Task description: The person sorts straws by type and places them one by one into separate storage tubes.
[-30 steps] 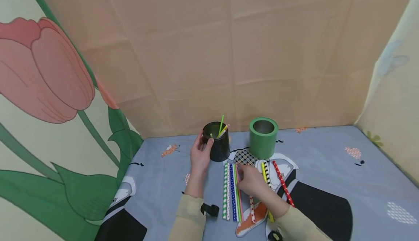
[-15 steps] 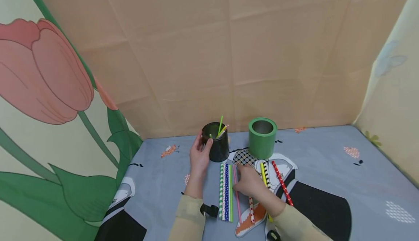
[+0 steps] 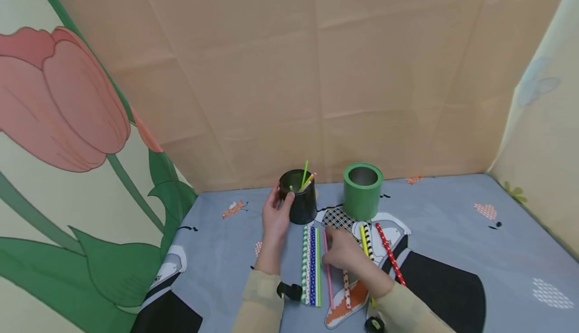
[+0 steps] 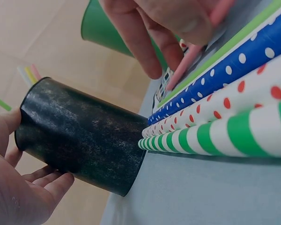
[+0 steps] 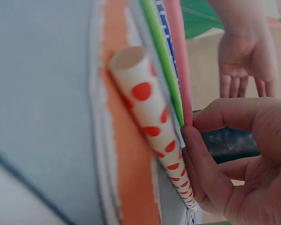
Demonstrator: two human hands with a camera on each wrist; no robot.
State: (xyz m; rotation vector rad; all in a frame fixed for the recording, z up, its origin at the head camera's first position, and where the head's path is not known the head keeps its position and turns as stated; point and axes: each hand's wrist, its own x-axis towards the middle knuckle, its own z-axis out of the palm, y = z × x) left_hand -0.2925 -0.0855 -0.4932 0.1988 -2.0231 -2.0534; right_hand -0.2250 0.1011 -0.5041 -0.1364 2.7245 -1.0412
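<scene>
My left hand (image 3: 276,217) holds a black cup (image 3: 305,206) by its side, thumb and fingers around it. Thin green, yellow and pink sticks (image 3: 305,171) poke out of the cup. Between right thumb and fingers, my right hand (image 3: 347,250) pinches a pink straw (image 5: 181,65), which lies a little apart from a row of straws on its left. That row has a green-striped straw (image 4: 215,135), a white straw with red dots (image 4: 234,97), a blue dotted straw (image 4: 229,69) and a light green straw (image 4: 243,40). Another red-spotted white straw (image 5: 154,129) lies under my right hand.
Behind my right hand stands a green cup (image 3: 363,200). Right of that hand lie a yellow straw (image 3: 364,237), a black-striped straw (image 3: 369,240) and a red dotted straw (image 3: 390,252). The patterned cloth (image 3: 443,222) runs back to a tan backdrop (image 3: 384,97).
The pink straw has come away from the row, leaving a gap. The rest of the row has shifted slightly left. My left hand stays on the black cup.
</scene>
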